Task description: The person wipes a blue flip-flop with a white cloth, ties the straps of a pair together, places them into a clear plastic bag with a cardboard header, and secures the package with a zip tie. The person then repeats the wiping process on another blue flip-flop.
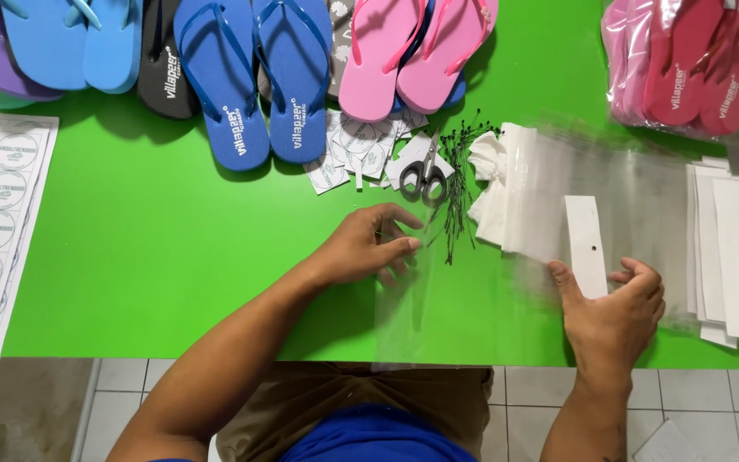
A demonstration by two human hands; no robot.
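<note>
Green table (173, 257) carries rows of flip-flops (250, 77) along its far edge. My left hand (365, 248) pinches the edge of a clear plastic bag (438, 299) lying flat before me. My right hand (613, 312) grips a white card strip (585, 244). Scissors (423, 178) lie beyond the left hand, near a stack of cards (733, 252).

Bare forearms on show, no sleeves reaching them, no rings or watch on the left hand (361, 248) or the right hand (613, 312). Blue shirt below, khaki-brown shorts at the lap.
</note>
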